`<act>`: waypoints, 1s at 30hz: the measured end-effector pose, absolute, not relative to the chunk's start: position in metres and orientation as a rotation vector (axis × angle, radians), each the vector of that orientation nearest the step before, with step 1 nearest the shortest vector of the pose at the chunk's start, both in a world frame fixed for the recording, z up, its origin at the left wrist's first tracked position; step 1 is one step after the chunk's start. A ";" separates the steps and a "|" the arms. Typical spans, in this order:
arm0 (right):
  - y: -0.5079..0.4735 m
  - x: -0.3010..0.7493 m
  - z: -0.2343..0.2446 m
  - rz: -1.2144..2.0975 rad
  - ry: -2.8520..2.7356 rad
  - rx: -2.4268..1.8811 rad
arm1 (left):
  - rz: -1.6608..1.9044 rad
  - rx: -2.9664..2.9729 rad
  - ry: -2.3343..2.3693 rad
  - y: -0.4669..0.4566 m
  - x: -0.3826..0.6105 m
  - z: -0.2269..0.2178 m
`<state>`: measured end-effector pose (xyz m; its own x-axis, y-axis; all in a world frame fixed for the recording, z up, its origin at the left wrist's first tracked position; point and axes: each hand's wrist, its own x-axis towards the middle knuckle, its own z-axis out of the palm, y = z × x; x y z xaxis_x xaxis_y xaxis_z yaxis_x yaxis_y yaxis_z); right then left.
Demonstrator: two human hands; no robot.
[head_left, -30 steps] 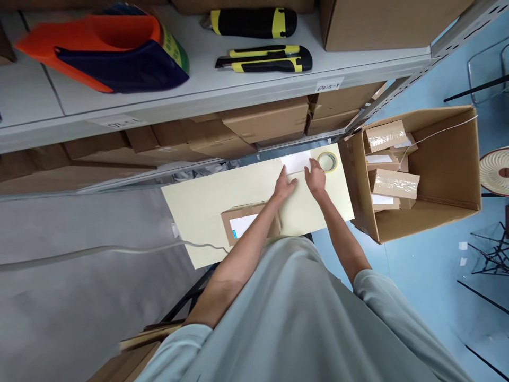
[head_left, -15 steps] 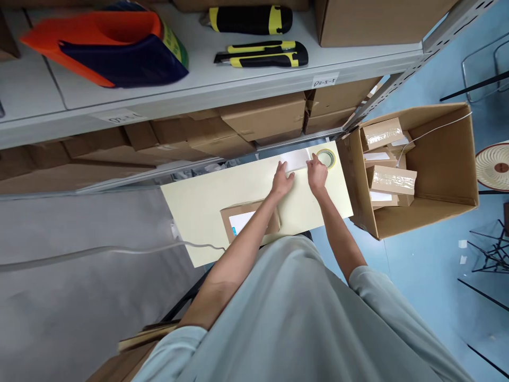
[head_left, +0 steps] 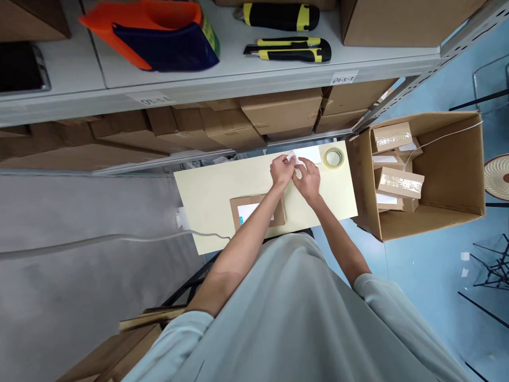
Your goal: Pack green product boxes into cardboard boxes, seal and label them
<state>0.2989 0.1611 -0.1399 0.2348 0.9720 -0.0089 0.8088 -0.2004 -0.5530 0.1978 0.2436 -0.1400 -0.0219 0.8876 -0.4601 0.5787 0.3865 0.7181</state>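
1. The left hand (head_left: 281,171) has its fingers pinched on a small white paper piece (head_left: 292,156), which shows right at their tips, over the far side of the pale surface (head_left: 214,185)
2. The fingers of the right hand (head_left: 308,179) are curled, thumb and forefinger close to the left fingertips; I cannot tell whether they grip the paper too
3. A white sheet (head_left: 313,154) lies flat just beyond the right fingers, partly covered by them; whether the small piece is joined to it is unclear
4. The open carton (head_left: 453,178) beside the surface's right end holds several small brown boxes (head_left: 400,182) against its near-left side, some taped, some with white labels; a thin white cord (head_left: 445,138) crosses it
5. A tape roll (head_left: 333,166) lies between the sheet and the carton
6. A labelled brown parcel (head_left: 247,210) rests nearer the body, with the left forearm hiding part of it
7. The grey shelf (head_left: 230,72) beyond carries two yellow-and-black cutters (head_left: 294,51) and an orange-and-blue bottle (head_left: 163,45); more cartons (head_left: 282,109) stand below
8. A grey cable (head_left: 119,237) reaches the surface's left end
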 end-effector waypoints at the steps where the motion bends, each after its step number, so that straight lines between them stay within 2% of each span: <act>1: 0.162 0.295 -0.140 0.498 -1.656 -2.052 | 0.399 1.282 1.759 0.247 0.190 -0.141; 6: 0.196 0.299 -0.148 0.585 -1.593 -2.193 | 0.412 1.151 1.854 0.258 0.149 -0.154; 15: 0.263 0.312 -0.186 1.038 -1.354 -2.515 | 0.521 1.030 1.827 0.255 0.123 -0.162; 30: 0.267 0.316 -0.195 1.067 -1.251 -2.546 | 0.471 0.935 1.702 0.230 0.115 -0.164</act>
